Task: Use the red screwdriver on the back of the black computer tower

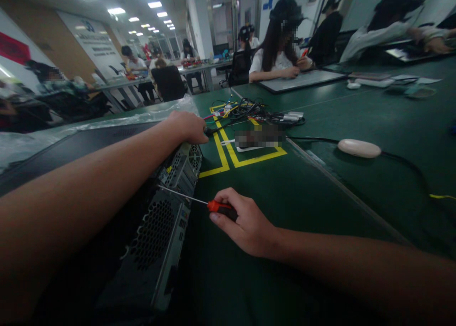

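While my right hand [249,224] has its fingers wrapped round a red-and-black, metal-shafted screwdriver [215,206], shaft extending past them to a black metal computer tower [156,233], my left hand [188,126] bends over its far edge; from here, I can't tell its grip.

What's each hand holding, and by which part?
Right hand: screwdriver, by its red-and-black handle. Left hand: at the far end of the computer case, near a black cable; can't tell if it grips either.

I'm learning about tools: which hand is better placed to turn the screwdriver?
Probably the right hand: it grips the screwdriver, whose shaft reaches the back of the computer case. The left hand is near the case's far corner, away from the handle.
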The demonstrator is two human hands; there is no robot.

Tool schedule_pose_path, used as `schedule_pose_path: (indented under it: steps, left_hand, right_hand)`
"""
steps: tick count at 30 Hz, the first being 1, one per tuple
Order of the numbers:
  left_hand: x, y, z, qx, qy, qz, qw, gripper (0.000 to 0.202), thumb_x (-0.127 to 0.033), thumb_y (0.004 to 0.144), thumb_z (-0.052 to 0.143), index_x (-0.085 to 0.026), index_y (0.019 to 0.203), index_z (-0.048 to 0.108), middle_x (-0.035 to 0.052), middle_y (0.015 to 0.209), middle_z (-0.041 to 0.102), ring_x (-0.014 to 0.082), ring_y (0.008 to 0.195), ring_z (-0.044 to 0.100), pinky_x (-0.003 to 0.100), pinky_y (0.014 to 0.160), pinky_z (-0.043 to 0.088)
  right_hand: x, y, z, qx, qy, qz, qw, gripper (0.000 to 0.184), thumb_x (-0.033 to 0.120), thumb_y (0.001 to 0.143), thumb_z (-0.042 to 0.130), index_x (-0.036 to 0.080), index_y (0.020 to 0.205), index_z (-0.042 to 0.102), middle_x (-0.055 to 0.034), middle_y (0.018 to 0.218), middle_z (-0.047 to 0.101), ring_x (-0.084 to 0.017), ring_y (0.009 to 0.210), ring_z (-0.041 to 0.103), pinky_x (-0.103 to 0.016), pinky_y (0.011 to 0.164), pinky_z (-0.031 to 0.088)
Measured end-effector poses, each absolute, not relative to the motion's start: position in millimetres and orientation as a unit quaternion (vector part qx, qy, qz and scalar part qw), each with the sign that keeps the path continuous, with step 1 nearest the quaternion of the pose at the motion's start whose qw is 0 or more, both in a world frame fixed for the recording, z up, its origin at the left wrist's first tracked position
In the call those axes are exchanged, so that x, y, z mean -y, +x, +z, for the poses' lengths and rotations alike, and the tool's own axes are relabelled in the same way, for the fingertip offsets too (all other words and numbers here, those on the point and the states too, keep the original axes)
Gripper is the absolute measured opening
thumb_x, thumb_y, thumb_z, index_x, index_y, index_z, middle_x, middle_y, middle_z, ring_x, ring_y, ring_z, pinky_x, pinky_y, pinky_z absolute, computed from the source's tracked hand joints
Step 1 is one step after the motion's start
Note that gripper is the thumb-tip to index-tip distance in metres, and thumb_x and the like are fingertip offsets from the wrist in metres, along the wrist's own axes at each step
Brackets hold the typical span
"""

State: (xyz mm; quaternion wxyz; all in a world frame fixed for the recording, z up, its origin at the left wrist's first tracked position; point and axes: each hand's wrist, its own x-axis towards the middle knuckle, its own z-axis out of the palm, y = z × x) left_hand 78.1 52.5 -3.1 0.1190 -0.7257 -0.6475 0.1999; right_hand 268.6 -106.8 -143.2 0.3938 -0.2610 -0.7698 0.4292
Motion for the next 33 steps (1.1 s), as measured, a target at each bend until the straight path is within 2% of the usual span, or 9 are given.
schedule_pose_path:
  steps: [4, 6, 9, 14, 19, 23, 27, 30, 33]
  left_hand:
    - [-52.6, 77.9, -3.5, 0.646, -0.727, 0.198, 0.120, 0.067, -0.060, 0.086, 0.060, -0.028, 0.145, 0.070, 0.0157, 0.142, 0.071, 0.0429, 0.129, 0.063, 0.056, 0.103, 0.051]
    - [-53.3, 77.6, -3.9, 0.644, -0.727, 0.203, 0.122, 0.067, -0.060, 0.086, 0.059, -0.028, 0.144, 0.070, 0.0160, 0.143, 0.071, 0.0426, 0.129, 0.063, 0.055, 0.103, 0.051]
    - [-54.2, 77.0, -4.0, 0.641, -0.726, 0.211, 0.129, 0.065, -0.062, 0.087, 0.058, -0.030, 0.143, 0.071, 0.0130, 0.141, 0.072, 0.0395, 0.128, 0.064, 0.051, 0.102, 0.052]
    - [-53.0, 77.7, -2.8, 0.644, -0.727, 0.204, 0.126, 0.064, -0.061, 0.087, 0.059, -0.031, 0.142, 0.072, 0.0138, 0.139, 0.073, 0.0412, 0.126, 0.065, 0.054, 0.101, 0.053]
    - [-53.0, 78.0, -2.9, 0.647, -0.724, 0.203, 0.126, 0.063, -0.062, 0.087, 0.060, -0.034, 0.142, 0.071, 0.0113, 0.137, 0.074, 0.0390, 0.127, 0.064, 0.052, 0.102, 0.052]
    - [-53.2, 78.2, -2.9, 0.649, -0.724, 0.200, 0.116, 0.065, -0.064, 0.086, 0.062, -0.032, 0.142, 0.072, 0.0124, 0.141, 0.072, 0.0402, 0.129, 0.063, 0.052, 0.105, 0.051]
    - [-52.1, 78.7, -2.5, 0.650, -0.728, 0.190, 0.109, 0.064, -0.059, 0.086, 0.063, -0.029, 0.142, 0.072, 0.0152, 0.141, 0.072, 0.0430, 0.129, 0.063, 0.055, 0.105, 0.050]
    - [-51.7, 78.8, -2.6, 0.643, -0.727, 0.207, 0.124, 0.065, -0.060, 0.089, 0.058, -0.028, 0.143, 0.071, 0.0153, 0.142, 0.071, 0.0410, 0.128, 0.064, 0.052, 0.103, 0.052]
    - [-52.0, 79.0, -2.7, 0.642, -0.724, 0.216, 0.132, 0.065, -0.063, 0.088, 0.057, -0.031, 0.144, 0.070, 0.0125, 0.142, 0.072, 0.0386, 0.128, 0.064, 0.049, 0.102, 0.053]
  right_hand:
    - [107.5, 269.1, -143.0, 0.772, -0.261, 0.430, 0.389, 0.011, 0.026, 0.099, 0.067, 0.022, 0.105, 0.058, 0.0007, 0.089, 0.065, -0.015, 0.074, 0.058, -0.030, 0.073, 0.048]
    - [107.8, 269.3, -142.9, 0.773, -0.262, 0.428, 0.388, 0.011, 0.027, 0.099, 0.066, 0.022, 0.105, 0.059, 0.0005, 0.089, 0.065, -0.015, 0.074, 0.058, -0.030, 0.073, 0.048]
    - [107.9, 269.7, -142.4, 0.774, -0.258, 0.427, 0.390, 0.010, 0.027, 0.100, 0.065, 0.021, 0.105, 0.060, 0.0002, 0.090, 0.064, -0.016, 0.076, 0.059, -0.030, 0.073, 0.047]
    - [107.1, 271.0, -140.5, 0.781, -0.249, 0.419, 0.389, 0.008, 0.027, 0.101, 0.062, 0.020, 0.105, 0.062, -0.0010, 0.091, 0.064, -0.016, 0.078, 0.059, -0.030, 0.073, 0.047]
    - [105.9, 270.7, -140.8, 0.794, -0.239, 0.403, 0.387, 0.011, 0.028, 0.104, 0.057, 0.019, 0.106, 0.065, -0.0031, 0.094, 0.067, -0.017, 0.081, 0.061, -0.031, 0.077, 0.049]
    - [105.3, 270.1, -140.2, 0.799, -0.232, 0.396, 0.388, 0.018, 0.027, 0.107, 0.052, 0.018, 0.101, 0.066, -0.0037, 0.091, 0.066, -0.017, 0.081, 0.062, -0.031, 0.078, 0.049]
    - [106.2, 270.8, -139.2, 0.792, -0.239, 0.405, 0.389, 0.012, 0.029, 0.104, 0.059, 0.019, 0.109, 0.064, -0.0037, 0.096, 0.069, -0.018, 0.084, 0.064, -0.032, 0.079, 0.051]
    - [107.3, 271.1, -140.9, 0.787, -0.251, 0.414, 0.384, 0.022, 0.030, 0.098, 0.069, 0.022, 0.116, 0.060, -0.0026, 0.099, 0.070, -0.019, 0.085, 0.066, -0.033, 0.082, 0.053]
    - [107.4, 270.8, -143.3, 0.783, -0.262, 0.416, 0.380, 0.023, 0.027, 0.097, 0.071, 0.023, 0.114, 0.056, -0.0023, 0.098, 0.070, -0.019, 0.085, 0.066, -0.035, 0.083, 0.053]
